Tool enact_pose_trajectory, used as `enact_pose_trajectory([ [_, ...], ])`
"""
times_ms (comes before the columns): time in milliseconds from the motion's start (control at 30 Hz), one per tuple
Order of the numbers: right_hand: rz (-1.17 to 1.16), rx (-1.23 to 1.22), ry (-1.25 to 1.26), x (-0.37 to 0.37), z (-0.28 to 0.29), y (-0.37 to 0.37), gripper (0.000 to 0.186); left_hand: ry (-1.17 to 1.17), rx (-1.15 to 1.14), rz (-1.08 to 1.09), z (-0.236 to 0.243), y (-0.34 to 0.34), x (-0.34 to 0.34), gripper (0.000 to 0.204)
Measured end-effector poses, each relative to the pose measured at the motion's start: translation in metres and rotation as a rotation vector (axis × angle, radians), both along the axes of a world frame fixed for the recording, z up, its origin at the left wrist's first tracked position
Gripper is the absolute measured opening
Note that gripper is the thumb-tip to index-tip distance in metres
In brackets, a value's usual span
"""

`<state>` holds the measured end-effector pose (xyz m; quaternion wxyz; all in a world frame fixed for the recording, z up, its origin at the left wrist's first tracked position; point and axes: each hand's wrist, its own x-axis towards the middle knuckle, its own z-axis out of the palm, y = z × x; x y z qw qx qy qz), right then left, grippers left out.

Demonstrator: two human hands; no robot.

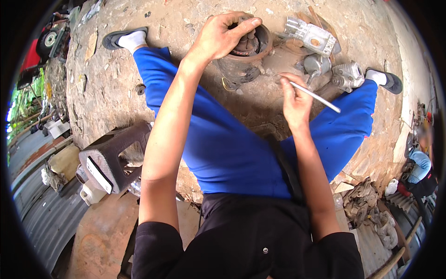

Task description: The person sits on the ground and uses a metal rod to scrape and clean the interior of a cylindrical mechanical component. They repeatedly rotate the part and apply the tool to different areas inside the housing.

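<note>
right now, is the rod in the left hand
No, the right hand holds the rod, while the left hand is at the housing.

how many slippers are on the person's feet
2: a dark left slipper at upper left, and a dark right slipper at far right, beside a grey metal casting. Both are partly covered by white socks.

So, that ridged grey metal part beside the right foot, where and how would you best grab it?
Probably grip the ridged part around its rounded body, coming straight down with the right hand. Its top looks uncovered, while the round grey casing sits close on its left and the blue trouser leg on the near side.
</note>
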<state>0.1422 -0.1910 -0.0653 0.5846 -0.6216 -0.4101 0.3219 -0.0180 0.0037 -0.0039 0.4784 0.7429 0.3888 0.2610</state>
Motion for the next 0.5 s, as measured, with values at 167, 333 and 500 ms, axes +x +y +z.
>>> enact_pose_trajectory([
  [167, 0.045, 0.111, 0.042, 0.001, 0.043, 0.026, 0.013, -0.003, -0.034, 0.01, 0.001, 0.004, 0.003, 0.038],
  [333, 0.071, -0.11, -0.242, 0.007, -0.019, -0.001, 0.014, -0.073, -0.172, -0.026, 0.003, 0.011, 0.008, 0.038],
  [500, -0.086, 0.125, 0.055, -0.013, 0.032, 0.021, 0.011, -0.082, -0.153, -0.019, -0.004, 0.011, 0.007, 0.042],
])
